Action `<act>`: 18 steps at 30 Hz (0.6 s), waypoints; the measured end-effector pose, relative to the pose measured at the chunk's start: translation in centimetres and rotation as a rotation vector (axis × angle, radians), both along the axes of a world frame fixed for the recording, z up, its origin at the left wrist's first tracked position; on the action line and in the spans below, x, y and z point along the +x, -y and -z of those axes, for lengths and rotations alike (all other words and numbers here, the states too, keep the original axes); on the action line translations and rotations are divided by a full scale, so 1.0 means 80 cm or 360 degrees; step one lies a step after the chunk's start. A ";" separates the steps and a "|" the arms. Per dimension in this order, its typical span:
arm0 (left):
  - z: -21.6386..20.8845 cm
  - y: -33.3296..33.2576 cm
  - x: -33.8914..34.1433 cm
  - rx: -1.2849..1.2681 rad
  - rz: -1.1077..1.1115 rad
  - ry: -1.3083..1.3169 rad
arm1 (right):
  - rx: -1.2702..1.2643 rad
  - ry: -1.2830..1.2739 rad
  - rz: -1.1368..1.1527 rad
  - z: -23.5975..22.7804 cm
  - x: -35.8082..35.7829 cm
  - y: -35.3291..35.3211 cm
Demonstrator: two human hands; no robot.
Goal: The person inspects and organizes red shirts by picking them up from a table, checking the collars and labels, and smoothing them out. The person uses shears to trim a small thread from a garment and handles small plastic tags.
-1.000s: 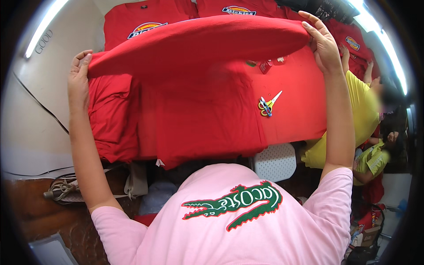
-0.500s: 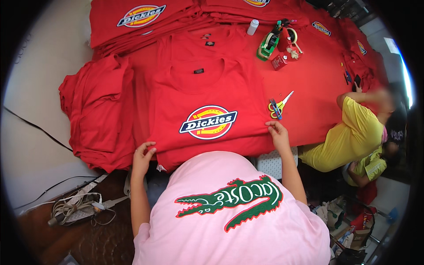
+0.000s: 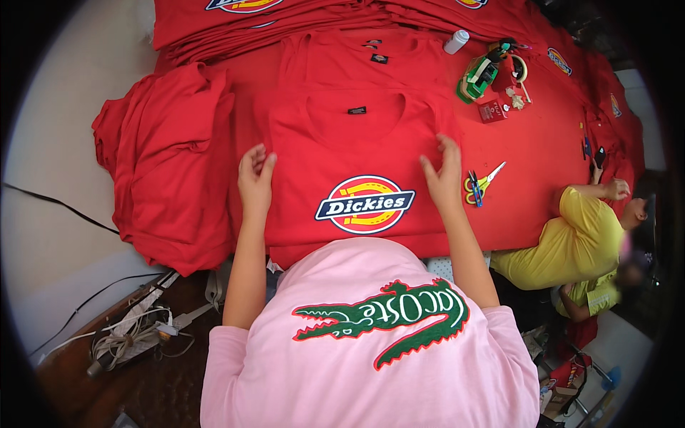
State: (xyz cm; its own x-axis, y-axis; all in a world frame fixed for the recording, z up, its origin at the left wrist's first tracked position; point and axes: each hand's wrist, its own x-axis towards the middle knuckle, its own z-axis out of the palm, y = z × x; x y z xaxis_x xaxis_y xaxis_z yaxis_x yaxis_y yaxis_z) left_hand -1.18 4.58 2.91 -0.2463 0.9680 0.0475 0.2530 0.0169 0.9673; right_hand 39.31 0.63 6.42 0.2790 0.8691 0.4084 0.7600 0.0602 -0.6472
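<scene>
A red T-shirt (image 3: 307,171) with an oval yellow, white and navy chest print lies flat before me, neckline away from me. My left hand (image 3: 255,175) is at its left edge, fingers slightly curled, thumb apart. At the opposite edge my right hand (image 3: 444,171) is open, thumb and fingers spread. Neither hand grips the cloth; whether the fingertips touch it I cannot tell. Just beyond lies another red shirt (image 3: 328,68), partly covered by the first. Yellow-handled scissors (image 3: 487,182) rest right of my right hand, beside a small blue tool (image 3: 474,191).
A loose heap of red garments (image 3: 168,164) stands on the left, and a folded red stack (image 3: 300,32) at the back. A white bottle (image 3: 457,41), green tape dispenser (image 3: 478,77) and small red box (image 3: 492,110) stand back right. A person in yellow (image 3: 571,228) sits at the right.
Both hands have left the shirt's near hem and moved away from me to its sides, fingers no longer pinching. The view has shifted, so the things on the table appear farther right.
</scene>
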 end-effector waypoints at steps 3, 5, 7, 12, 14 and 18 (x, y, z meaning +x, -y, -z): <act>-0.018 -0.064 0.030 -0.0300 -0.0074 0.0549 | -0.0240 -0.0062 0.0276 0.013 0.036 -0.062; -0.018 -0.093 0.027 -0.0657 -0.0048 0.0535 | -0.0709 -0.0167 0.0279 0.008 0.055 -0.100; -0.036 -0.107 0.035 -0.0938 0.0078 0.0834 | -0.1365 -0.0384 0.0144 -0.009 0.068 -0.130; -0.045 -0.120 0.039 -0.1072 0.0516 0.1548 | -0.1255 -0.1995 0.0039 -0.032 0.064 -0.141; -0.041 -0.132 0.044 -0.0944 0.0597 0.1596 | -0.1408 -0.2148 0.0075 -0.039 0.058 -0.147; -0.030 -0.151 0.040 -0.0765 0.0674 0.1594 | -0.1194 -0.2243 0.0163 -0.015 0.062 -0.160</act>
State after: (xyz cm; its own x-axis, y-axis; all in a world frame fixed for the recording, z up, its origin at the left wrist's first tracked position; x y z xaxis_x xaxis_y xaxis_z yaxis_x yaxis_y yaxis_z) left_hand 2.05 16.64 5.29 0.3770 0.8473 -0.3741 -0.5395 0.5292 0.6549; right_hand 44.28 13.46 7.65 0.1136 0.6999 -0.7051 -0.4616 -0.5913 -0.6613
